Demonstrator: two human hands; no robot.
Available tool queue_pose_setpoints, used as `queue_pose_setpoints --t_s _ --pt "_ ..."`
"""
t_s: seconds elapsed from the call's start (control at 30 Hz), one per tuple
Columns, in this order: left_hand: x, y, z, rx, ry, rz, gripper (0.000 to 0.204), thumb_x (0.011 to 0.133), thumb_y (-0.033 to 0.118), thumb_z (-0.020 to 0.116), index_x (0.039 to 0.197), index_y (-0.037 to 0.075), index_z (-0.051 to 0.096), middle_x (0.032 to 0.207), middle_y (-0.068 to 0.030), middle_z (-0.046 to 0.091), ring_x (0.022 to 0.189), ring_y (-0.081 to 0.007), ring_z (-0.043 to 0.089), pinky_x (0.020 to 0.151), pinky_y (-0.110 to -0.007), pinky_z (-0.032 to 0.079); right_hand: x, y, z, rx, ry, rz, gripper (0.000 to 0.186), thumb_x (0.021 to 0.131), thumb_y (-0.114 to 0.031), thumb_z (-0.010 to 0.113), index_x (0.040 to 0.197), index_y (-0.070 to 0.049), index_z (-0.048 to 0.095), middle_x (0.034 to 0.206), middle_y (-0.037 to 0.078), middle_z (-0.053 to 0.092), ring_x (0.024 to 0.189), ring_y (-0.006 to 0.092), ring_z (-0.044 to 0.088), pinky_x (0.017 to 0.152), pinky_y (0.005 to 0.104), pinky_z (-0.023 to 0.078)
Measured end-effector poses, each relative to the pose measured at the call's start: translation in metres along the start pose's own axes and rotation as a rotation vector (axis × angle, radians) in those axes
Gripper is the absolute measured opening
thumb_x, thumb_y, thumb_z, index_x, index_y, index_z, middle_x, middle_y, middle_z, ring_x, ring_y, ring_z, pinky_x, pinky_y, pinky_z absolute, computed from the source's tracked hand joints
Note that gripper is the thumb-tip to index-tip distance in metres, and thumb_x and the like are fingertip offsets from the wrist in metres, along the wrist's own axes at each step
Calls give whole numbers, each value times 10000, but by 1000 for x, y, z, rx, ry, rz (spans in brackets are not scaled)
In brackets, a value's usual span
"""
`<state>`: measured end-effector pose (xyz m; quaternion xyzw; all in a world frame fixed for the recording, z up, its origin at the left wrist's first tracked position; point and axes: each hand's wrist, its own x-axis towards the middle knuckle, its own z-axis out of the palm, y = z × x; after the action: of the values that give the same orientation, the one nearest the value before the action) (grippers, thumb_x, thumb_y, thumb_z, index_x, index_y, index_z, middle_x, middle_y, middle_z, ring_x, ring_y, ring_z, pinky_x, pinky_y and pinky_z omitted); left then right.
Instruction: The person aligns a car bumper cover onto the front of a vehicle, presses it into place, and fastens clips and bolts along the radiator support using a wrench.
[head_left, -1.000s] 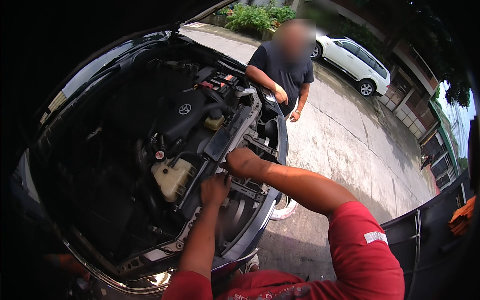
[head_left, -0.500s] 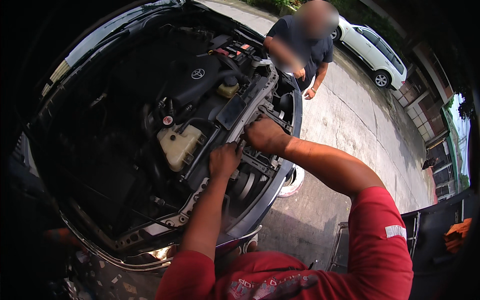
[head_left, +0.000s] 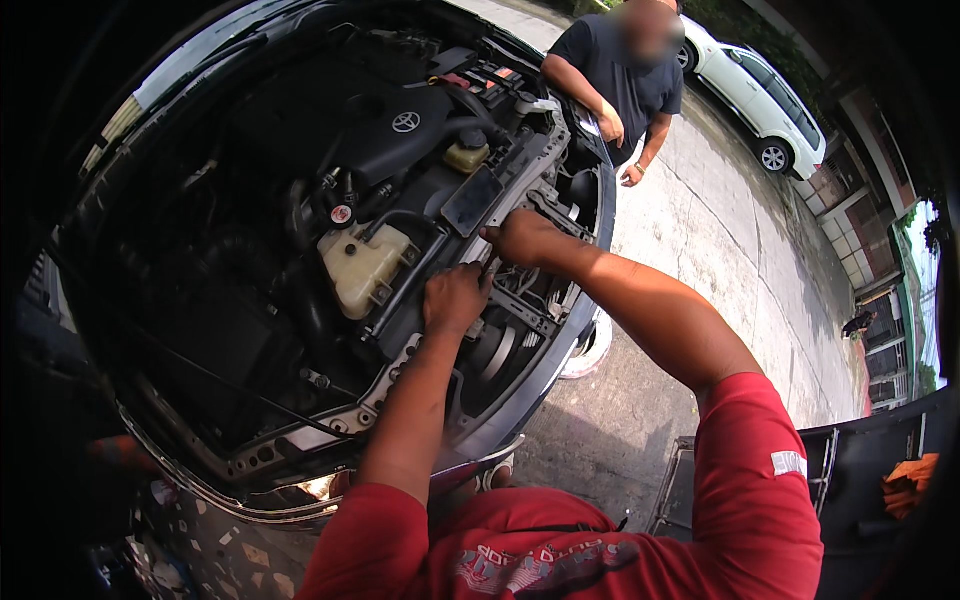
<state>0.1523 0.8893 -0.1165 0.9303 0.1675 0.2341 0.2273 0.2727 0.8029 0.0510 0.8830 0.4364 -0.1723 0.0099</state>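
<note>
At the centre of the frame, the left hand point(head_left: 455, 298) presses curled fingers onto the front crossmember point(head_left: 500, 215) of an open engine bay; whether its grip encloses anything cannot be told. Just above and right, the right hand point(head_left: 522, 238) rests closed on the same crossmember, possibly around a small part. A pale coolant tank point(head_left: 362, 268) sits left. Another person point(head_left: 620, 85) stands at the upper right.
</note>
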Motion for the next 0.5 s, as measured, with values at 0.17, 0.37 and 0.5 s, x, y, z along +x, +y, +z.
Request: queue_pose_setpoints --t_s 0.17,0.37,0.5 --pt "-1 -1 1 -24 27 2 284 968 343 742 995 60 762 920 -173 769 873 -389 754 798 -498 591 -9 7 3 -141 176 -200 492 1103 -405 560 1098 28 793 1101 262 779 1233 438 690 1066 483 538" --pt "2 2 0 34 -54 -19 298 979 361 728 1005 65 764 945 -166 777 877 -375 760 803 -490 593 -10 3 5 14 -25 122 456 1038 -459 649 1125 -40 808 1092 211 794 1196 400 722 1205 583 399" --pt "0 0 1 27 5 -12 288 975 357 730 1002 72 761 954 -153 780 884 -371 763 808 -488 595 -19 6 12 -286 147 -264 446 1015 -461 668 1150 -64 817 1060 198 797 1205 343 719 1248 636 306"
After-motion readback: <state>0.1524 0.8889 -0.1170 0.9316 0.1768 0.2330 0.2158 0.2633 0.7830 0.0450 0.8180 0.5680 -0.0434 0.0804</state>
